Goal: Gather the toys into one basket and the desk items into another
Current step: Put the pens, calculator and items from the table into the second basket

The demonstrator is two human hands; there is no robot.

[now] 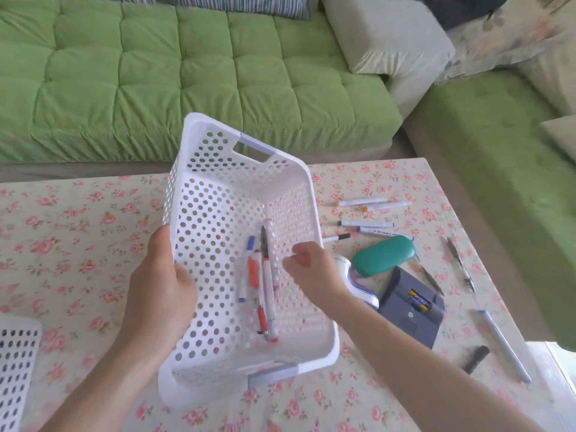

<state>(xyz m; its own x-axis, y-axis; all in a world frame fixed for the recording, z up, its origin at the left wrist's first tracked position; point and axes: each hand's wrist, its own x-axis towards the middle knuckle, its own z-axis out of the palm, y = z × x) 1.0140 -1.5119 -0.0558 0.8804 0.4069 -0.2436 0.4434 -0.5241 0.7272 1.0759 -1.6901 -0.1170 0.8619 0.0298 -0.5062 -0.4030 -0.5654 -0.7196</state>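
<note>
- Basket (218, 194), white perforated, tilted up on its near-right edge over the floral tablecloth (78, 232); left hand (162, 275) clamps its left wall, thumb inside, fingers outside
- Right hand (307, 266) sits over the basket's right rim, fingers loosely curled, nothing visibly in it; looks like a just-emptied or about-to-reach hand, can't tell which
- Markers in basket (263, 285): roughly five, bunched, long axes running near-to-far along the floor; exact count blurred
- Loose markers (366, 224) lie right of the basket, beyond the right hand; five or six, long axes mostly left-right; right hand is clearly the nearer one
- Further right: one green case (385, 255), one grey sharpener-like box (411, 310), about three pens (503, 344), one black comb (475, 358)
- Second basket (17, 366), one, at the left edge; contents not visible; no toys in view
</note>
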